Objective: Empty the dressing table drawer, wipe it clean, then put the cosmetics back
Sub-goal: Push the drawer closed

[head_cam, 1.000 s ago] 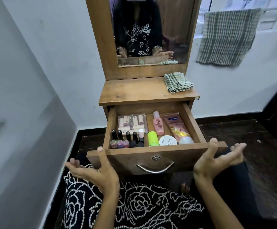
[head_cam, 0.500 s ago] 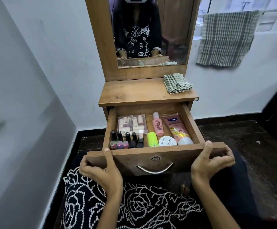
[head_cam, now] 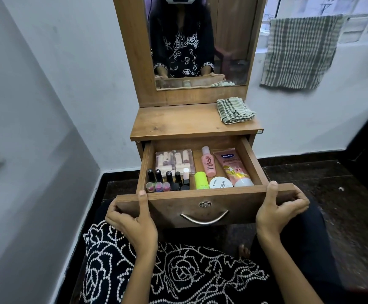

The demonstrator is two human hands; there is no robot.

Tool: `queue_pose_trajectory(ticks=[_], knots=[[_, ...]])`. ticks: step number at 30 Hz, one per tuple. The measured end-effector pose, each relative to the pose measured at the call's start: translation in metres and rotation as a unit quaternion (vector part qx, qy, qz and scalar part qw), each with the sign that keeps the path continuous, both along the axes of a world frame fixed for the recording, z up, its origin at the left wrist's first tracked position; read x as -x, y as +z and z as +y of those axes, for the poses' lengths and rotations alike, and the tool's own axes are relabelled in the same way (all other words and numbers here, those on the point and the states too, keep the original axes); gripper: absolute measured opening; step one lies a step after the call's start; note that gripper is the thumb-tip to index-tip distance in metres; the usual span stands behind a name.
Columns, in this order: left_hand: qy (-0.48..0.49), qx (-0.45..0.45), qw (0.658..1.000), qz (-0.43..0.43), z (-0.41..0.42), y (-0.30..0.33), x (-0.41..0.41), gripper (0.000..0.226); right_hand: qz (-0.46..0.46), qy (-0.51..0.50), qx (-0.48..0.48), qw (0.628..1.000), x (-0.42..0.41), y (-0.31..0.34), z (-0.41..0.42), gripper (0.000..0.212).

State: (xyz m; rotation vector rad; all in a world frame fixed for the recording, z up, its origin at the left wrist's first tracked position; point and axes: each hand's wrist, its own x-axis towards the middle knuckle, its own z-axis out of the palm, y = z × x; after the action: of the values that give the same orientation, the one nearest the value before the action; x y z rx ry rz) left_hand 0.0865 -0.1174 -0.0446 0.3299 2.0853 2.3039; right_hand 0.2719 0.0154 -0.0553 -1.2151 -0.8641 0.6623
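Gripping drawer (head_cam: 202, 207) front at lower centre, left hand (head_cam: 132, 218) and right hand (head_cam: 277, 209) curled round its ends. Cosmetics inside; a jerk could topple nail polish bottles (head_cam: 167, 181). Cloth (head_cam: 234, 110) above on tabletop.

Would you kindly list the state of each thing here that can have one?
Wooden drawer: pulled open, full of cosmetics.
Left hand: grips the drawer front's left end.
Right hand: grips its right end.
Green checked cloth: crumpled on the tabletop.
Pink tube: lying flat, capped.
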Motion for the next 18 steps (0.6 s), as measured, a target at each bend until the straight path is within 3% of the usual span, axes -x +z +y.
queue_pose_trajectory(ticks=[7,18], knots=[[-0.026,0.014,1.000,-0.007,0.007,0.005,0.010,0.065,-0.011,0.056,0.001,0.998,-0.002,0.003,0.014,0.039],[-0.060,0.090,0.994,-0.022,0.035,0.015,0.043,0.067,-0.136,0.205,0.128,0.961,-0.020,0.022,0.060,0.054]])
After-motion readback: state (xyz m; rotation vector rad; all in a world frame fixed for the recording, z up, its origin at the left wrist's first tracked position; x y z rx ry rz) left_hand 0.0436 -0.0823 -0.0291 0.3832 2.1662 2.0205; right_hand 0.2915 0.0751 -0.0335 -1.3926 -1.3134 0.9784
